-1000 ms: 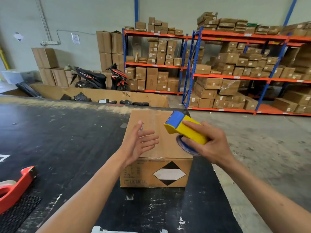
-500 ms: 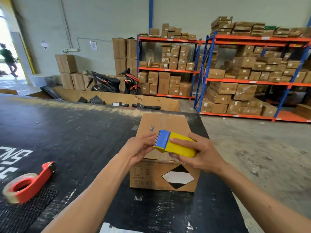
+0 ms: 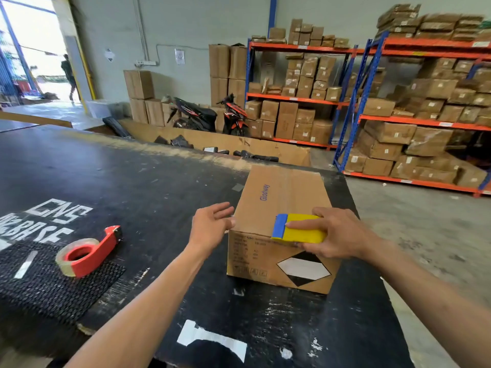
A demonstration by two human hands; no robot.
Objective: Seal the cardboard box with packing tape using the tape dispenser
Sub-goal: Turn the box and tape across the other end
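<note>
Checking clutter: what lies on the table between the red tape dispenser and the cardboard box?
Head view: only bare black table between the red tape dispenser and cardboard box; the left hand hovers over it.

The right hand (image 3: 337,233) covered most of the yellow tape dispenser (image 3: 303,232), hiding its roll and whether any tape met the cardboard box (image 3: 279,208). The small print on the box's near face was unreadable. The far right shelving (image 3: 425,120) ran off the edge, blurred.

Both forearms are bare, with no sleeves, gloves or jewellery visible.
</note>
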